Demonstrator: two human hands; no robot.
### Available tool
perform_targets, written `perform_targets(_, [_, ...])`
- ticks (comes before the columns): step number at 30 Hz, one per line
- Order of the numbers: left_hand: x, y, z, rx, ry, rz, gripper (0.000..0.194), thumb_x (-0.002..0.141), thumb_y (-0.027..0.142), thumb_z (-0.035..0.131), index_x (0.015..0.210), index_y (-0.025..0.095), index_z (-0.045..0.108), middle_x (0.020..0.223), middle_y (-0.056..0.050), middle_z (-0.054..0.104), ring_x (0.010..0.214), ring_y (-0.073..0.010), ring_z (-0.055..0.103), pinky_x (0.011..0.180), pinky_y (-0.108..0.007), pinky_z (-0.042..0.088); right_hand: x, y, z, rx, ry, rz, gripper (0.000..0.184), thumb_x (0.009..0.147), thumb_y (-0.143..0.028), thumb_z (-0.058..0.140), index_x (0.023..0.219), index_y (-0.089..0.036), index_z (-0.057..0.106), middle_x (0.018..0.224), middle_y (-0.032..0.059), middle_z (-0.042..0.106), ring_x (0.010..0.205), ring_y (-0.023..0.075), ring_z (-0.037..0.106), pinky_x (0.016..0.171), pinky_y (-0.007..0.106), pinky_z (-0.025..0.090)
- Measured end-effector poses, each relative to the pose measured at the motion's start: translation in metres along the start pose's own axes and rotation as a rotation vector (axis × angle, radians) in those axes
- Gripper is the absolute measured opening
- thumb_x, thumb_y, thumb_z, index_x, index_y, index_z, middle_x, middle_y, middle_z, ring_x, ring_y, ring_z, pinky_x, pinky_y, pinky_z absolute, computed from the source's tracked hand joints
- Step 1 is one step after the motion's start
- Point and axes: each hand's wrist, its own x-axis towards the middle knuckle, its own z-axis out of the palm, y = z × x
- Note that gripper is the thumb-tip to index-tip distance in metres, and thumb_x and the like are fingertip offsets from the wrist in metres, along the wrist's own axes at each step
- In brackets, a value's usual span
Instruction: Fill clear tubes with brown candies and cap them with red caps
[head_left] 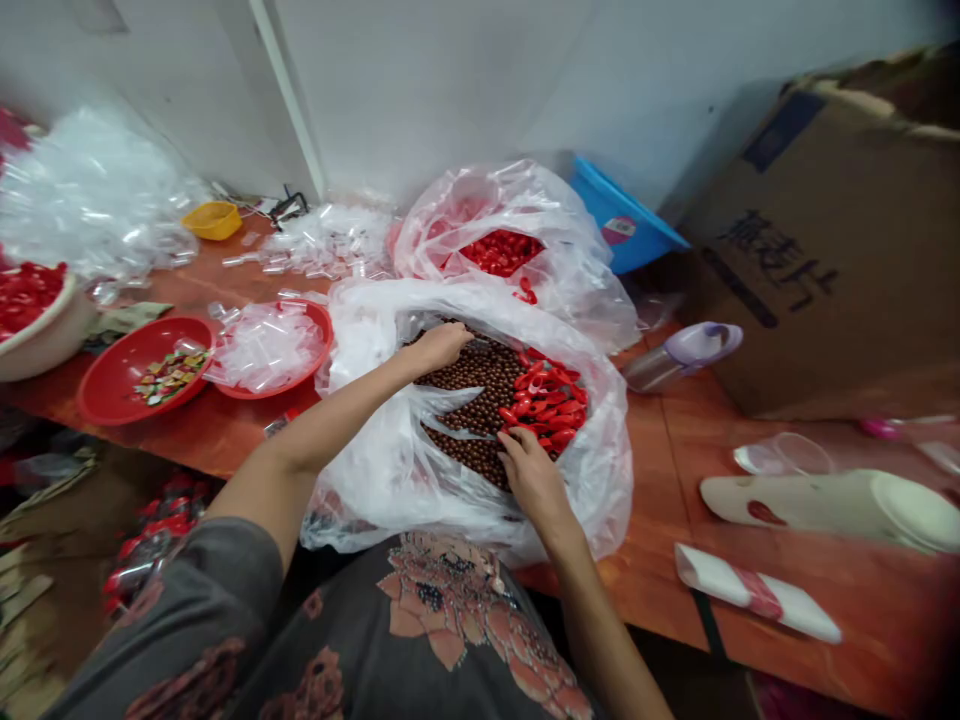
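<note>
A large clear plastic bag (390, 470) lies open on the orange table in front of me, holding a mass of small brown balls (480, 385) and a heap of red pieces (551, 395) at its right side. My left hand (439, 345) reaches over the far rim of the bag onto the brown balls, fingers curled down among them. My right hand (529, 470) rests at the near edge of the balls, fingertips bent and touching the red pieces. What either hand grips, if anything, is hidden.
A second clear bag (517, 225) of red pieces sits behind. Left: two red bowls (112, 375), one with clear tubes (266, 345), a white bowl (45, 335), a yellow cup (214, 220). Right: blue basin (619, 215), cardboard box (817, 260), purple-lidded bottle (686, 350), white trays (825, 500).
</note>
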Motion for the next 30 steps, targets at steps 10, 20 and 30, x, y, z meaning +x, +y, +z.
perform_targets(10, [0.04, -0.018, 0.033, 0.176, -0.231, -0.106, 0.033, 0.073, 0.015, 0.074, 0.105, 0.018, 0.077, 0.113, -0.01, 0.074, 0.113, -0.028, 0.062, 0.099, -0.033, 0.044, -0.017, -0.007, -0.021, 0.194, 0.016, 0.092, 0.027, 0.099, -0.026, 0.046, 0.116, -0.021, 0.067, 0.106, 0.0111, 0.066, 0.099, 0.0236, 0.066, 0.088, 0.042, 0.058])
perform_targets(20, [0.009, -0.039, 0.008, 0.012, -0.336, -0.295, 0.045, 0.07, 0.007, 0.068, 0.114, 0.018, 0.07, 0.095, -0.006, 0.072, 0.066, -0.0164, 0.063, 0.061, -0.025, 0.05, 0.003, -0.001, -0.014, 0.077, 0.057, 0.135, 0.027, 0.098, -0.025, 0.044, 0.112, -0.019, 0.066, 0.1, 0.0113, 0.065, 0.092, 0.0243, 0.063, 0.086, 0.042, 0.055])
perform_targets(30, [-0.039, -0.021, -0.022, -0.758, -0.303, -0.226, 0.045, 0.067, 0.022, 0.079, 0.11, 0.014, 0.068, 0.093, -0.004, 0.068, 0.075, -0.0134, 0.062, 0.066, -0.026, 0.054, 0.022, -0.017, -0.014, -0.224, -0.263, 0.188, 0.032, 0.096, -0.025, 0.053, 0.126, -0.017, 0.06, 0.121, 0.0122, 0.06, 0.099, 0.0243, 0.064, 0.081, 0.034, 0.052])
